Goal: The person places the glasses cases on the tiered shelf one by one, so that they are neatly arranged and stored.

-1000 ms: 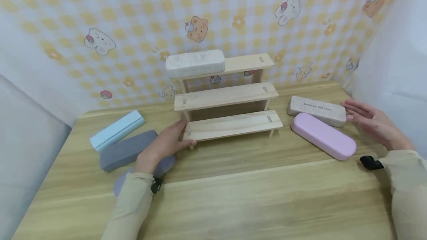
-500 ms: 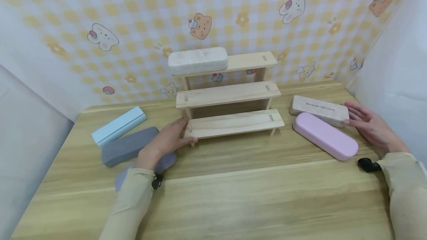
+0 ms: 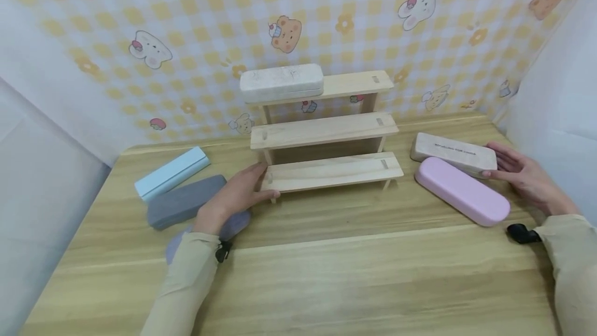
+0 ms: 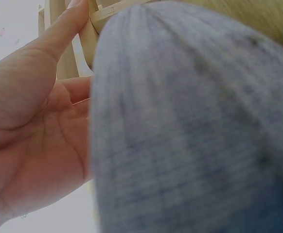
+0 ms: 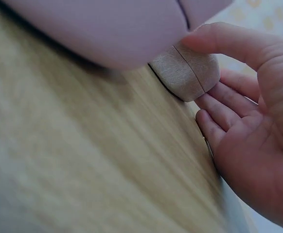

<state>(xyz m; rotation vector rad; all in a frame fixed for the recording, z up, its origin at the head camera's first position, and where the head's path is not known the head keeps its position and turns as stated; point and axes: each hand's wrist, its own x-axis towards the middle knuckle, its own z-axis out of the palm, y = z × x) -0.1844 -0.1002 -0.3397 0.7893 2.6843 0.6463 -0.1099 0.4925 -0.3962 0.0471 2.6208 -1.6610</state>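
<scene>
My left hand (image 3: 238, 194) grips the left end of the lowest tier of a three-tier wooden display rack (image 3: 333, 172), its thumb at the front edge and its fingers behind. At the right, my right hand (image 3: 531, 178) holds the end of a beige glasses case (image 3: 454, 152) with printed lettering, thumb on the near side, fingers round the far side. In the right wrist view, the thumb and fingers straddle that beige case's end (image 5: 187, 73). A pink glasses case (image 3: 462, 191) lies just in front of it. Another whitish glasses case (image 3: 282, 83) rests on the rack's top tier, left side.
Left of the rack lie a light blue case (image 3: 172, 172), a dark grey case (image 3: 186, 202) and a purple-grey case (image 3: 235, 225), partly under the left forearm. The purple-grey case (image 4: 180, 121) fills much of the left wrist view. A checked cloth (image 3: 210, 25) hangs behind.
My right hand has come in closer to the beige case, and its thumb and fingers now take its end. The left hand stays on the rack. The head view has shifted slightly.
</scene>
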